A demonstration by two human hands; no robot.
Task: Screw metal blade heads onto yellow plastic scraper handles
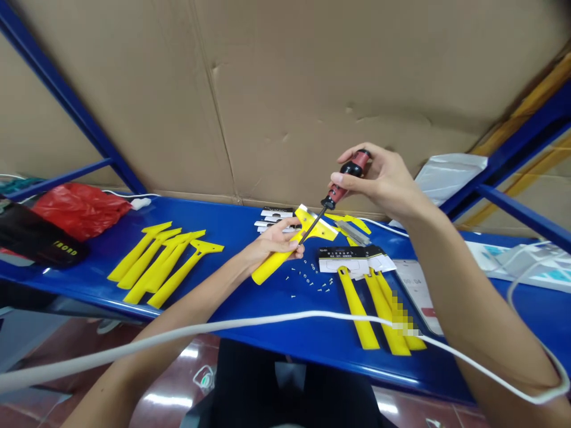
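Observation:
My left hand (279,241) grips a yellow scraper (273,266) by its handle, the wide head with its metal edge tilted up and to the right. In my right hand (379,178) is a screwdriver (338,193) with a red and black handle, held by the fingers and thumb. Its shaft slants down to the left across the scraper's head, and the tip ends near my left thumb; whether it sits in a screw I cannot tell. Several small screws and nuts (311,279) lie scattered on the blue table (250,321) beneath.
Several yellow scrapers (178,249) lie in a row at left, others (357,309) at right beside printed cards (343,260). A phone (417,291) lies under my right forearm. A white cable (214,324) crosses the foreground. A red bag (82,208) rests far left.

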